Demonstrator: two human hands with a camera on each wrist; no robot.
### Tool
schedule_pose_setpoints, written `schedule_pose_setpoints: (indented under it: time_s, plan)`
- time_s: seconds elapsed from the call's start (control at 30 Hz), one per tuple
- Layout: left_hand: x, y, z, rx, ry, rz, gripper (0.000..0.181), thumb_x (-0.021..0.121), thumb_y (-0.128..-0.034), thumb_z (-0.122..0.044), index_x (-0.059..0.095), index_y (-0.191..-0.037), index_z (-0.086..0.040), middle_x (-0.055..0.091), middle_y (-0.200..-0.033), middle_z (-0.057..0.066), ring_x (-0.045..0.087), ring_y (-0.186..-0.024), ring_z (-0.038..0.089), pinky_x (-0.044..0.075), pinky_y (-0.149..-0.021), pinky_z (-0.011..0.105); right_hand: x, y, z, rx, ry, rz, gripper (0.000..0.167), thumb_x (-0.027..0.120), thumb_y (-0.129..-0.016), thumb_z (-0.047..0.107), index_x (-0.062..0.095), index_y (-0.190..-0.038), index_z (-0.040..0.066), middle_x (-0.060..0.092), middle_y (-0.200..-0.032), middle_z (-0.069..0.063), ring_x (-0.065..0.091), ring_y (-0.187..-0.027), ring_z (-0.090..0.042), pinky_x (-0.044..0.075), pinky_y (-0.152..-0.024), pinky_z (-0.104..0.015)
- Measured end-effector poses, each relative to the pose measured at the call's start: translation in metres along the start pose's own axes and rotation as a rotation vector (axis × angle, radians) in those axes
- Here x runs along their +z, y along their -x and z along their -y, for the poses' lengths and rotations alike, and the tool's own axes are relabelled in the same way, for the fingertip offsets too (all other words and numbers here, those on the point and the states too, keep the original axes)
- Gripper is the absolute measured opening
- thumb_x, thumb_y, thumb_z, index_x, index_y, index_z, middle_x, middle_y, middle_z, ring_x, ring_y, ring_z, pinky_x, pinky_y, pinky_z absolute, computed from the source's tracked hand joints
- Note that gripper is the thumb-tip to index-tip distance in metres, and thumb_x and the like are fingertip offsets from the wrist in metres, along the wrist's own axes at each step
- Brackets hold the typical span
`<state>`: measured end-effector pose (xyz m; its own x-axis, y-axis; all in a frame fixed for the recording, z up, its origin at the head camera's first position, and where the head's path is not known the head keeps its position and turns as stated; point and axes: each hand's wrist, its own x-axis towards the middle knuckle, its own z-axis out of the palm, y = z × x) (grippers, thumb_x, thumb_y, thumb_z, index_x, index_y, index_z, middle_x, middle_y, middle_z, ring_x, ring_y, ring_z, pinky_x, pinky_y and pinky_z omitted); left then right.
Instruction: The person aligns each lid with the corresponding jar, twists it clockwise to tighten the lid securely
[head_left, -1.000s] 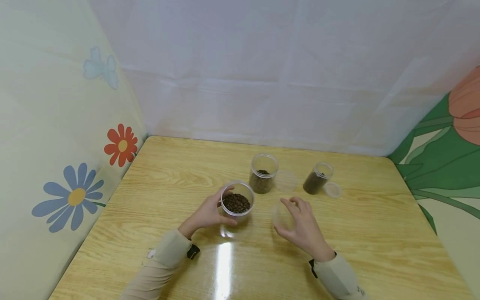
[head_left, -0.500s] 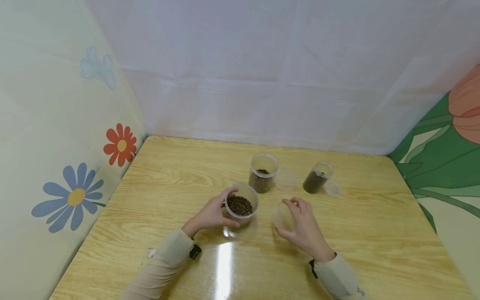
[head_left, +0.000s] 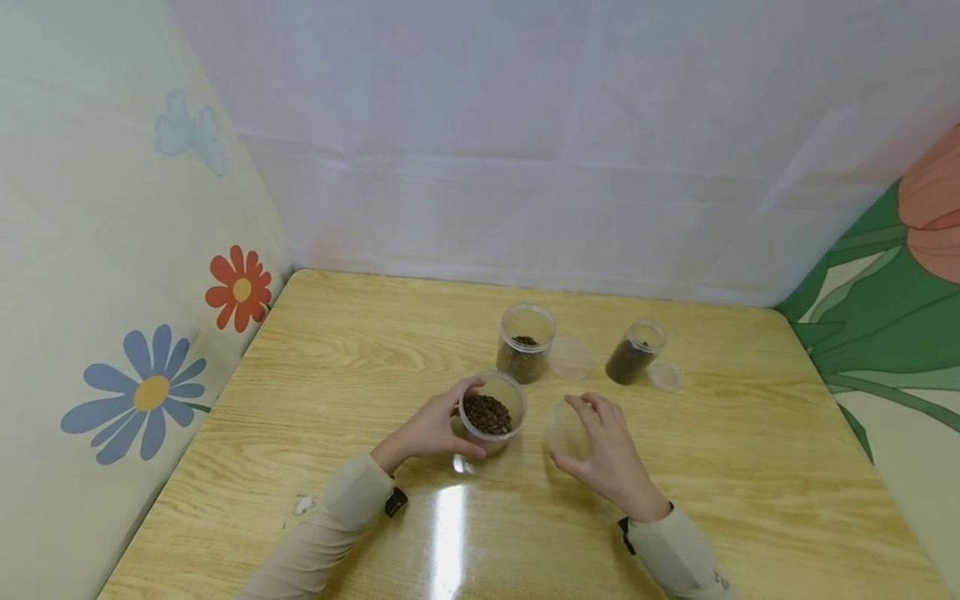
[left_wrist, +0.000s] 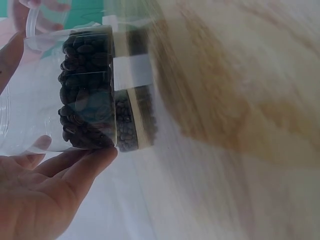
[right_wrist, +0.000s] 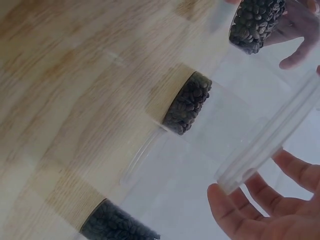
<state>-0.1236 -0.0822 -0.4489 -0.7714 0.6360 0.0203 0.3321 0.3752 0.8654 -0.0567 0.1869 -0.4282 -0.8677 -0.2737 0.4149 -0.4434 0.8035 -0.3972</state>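
We have the left hand (head_left: 431, 429) clamped round the open jar (left_wrist: 40, 102) (beans (left_wrist: 87, 90) fill its lower part), well short of the table's (head_left: 360, 333) far edge. The right hand (head_left: 603, 454) pinches the clear lid (right_wrist: 271, 132) near level, apart from the jar. We judge the step to be lid handling; whether fitting or laying down, the next move calls for a level lid.

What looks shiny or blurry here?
Head view: white glare streak on the yellow wood-grain table; left wrist view: that table smeared, the dark brown beans in the round clear plastic jar sharper; right wrist view: round clear plastic lid pale, hazy.
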Motion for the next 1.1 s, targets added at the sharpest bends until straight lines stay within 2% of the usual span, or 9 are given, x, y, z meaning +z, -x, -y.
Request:
schedule_pose_setpoints:
  time_s: [0.23, 0.47, 0.67, 0.83, 1.1]
  plan:
    - [0.0017, -0.0016, -0.0014, -0.007, -0.022, 0.017, 0.097, 0.084, -0.0627, -0.023, 0.027, -0.140, -0.006, 0.043, -0.134, 0.017, 0.042, -0.121, 0.028, 0.035, -0.099, 0.047, -0.0010, -0.0021, 0.0000, -0.013, -0.003, -0.003, 0.073, 0.082, -0.059, 0.020, 0.050, -0.121, -0.003, 0.048, -0.109, -0.023, 0.044, -0.100, -0.039, 0.043, -0.078, -0.051]
    - [0.0030, -0.0027, -0.0011, -0.047, -0.078, 0.038, 0.098, 0.084, -0.0630, -0.027, 0.027, -0.141, -0.011, 0.040, -0.136, 0.015, 0.041, -0.121, 0.028, 0.033, -0.100, 0.046, -0.0018, -0.0033, 0.0005, -0.018, -0.022, -0.001, 0.072, 0.081, -0.061, 0.022, 0.050, -0.122, -0.002, 0.048, -0.110, -0.023, 0.044, -0.101, -0.039, 0.043, -0.078, -0.052]
    - [0.0036, -0.0040, -0.0014, -0.061, -0.116, 0.044, 0.099, 0.083, -0.0634, -0.028, 0.026, -0.142, -0.009, 0.040, -0.138, 0.013, 0.040, -0.122, 0.027, 0.032, -0.101, 0.045, -0.0029, -0.0041, 0.0013, -0.004, -0.032, 0.003, 0.072, 0.080, -0.062, 0.023, 0.050, -0.122, -0.002, 0.049, -0.111, -0.023, 0.045, -0.101, -0.039, 0.043, -0.079, -0.051]
    - [0.0038, -0.0040, -0.0020, -0.057, -0.131, 0.038, 0.100, 0.084, -0.0625, -0.028, 0.026, -0.143, -0.012, 0.040, -0.138, 0.010, 0.042, -0.121, 0.026, 0.034, -0.100, 0.045, -0.0056, -0.0057, 0.0011, -0.002, -0.036, -0.004, 0.072, 0.081, -0.062, 0.023, 0.050, -0.122, -0.002, 0.049, -0.111, -0.023, 0.045, -0.100, -0.038, 0.044, -0.077, -0.050]
    - [0.0038, -0.0050, -0.0051, -0.024, -0.119, 0.023, 0.099, 0.084, -0.0620, -0.020, 0.026, -0.142, -0.014, 0.043, -0.135, 0.013, 0.046, -0.117, 0.025, 0.038, -0.097, 0.044, -0.0092, -0.0063, 0.0000, -0.003, -0.046, -0.011, 0.071, 0.081, -0.063, 0.020, 0.050, -0.123, -0.002, 0.048, -0.112, -0.023, 0.044, -0.102, -0.039, 0.043, -0.077, -0.053]
